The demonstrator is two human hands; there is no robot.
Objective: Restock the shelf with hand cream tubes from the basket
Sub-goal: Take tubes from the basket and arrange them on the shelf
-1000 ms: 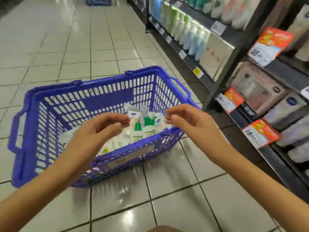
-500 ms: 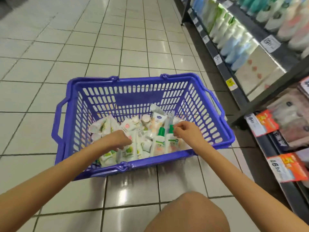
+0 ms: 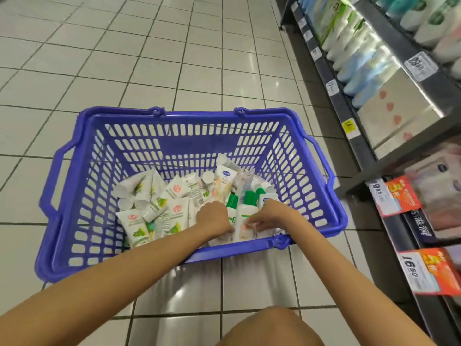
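Where a second ago both hands hovered above the near rim, they have now dropped inside the basket point(image 3: 199, 113), lower centre of the frame, into the heap of hand cream tubes point(image 3: 162, 203). The right hand point(image 3: 272, 216) curls its fingers onto a green-capped tube point(image 3: 245, 213). The left hand point(image 3: 214, 218) sits knuckles-up just beside it, fingers buried, so its grip cannot be told. Picking seems begun, with nothing yet lifted toward the shelf point(image 3: 349, 108) at the right edge.

White tiled floor point(image 3: 174, 58) is being occupied by a blue basket point(image 3: 192, 142); a dark shelf point(image 3: 359, 151) is being carried along its right edge.
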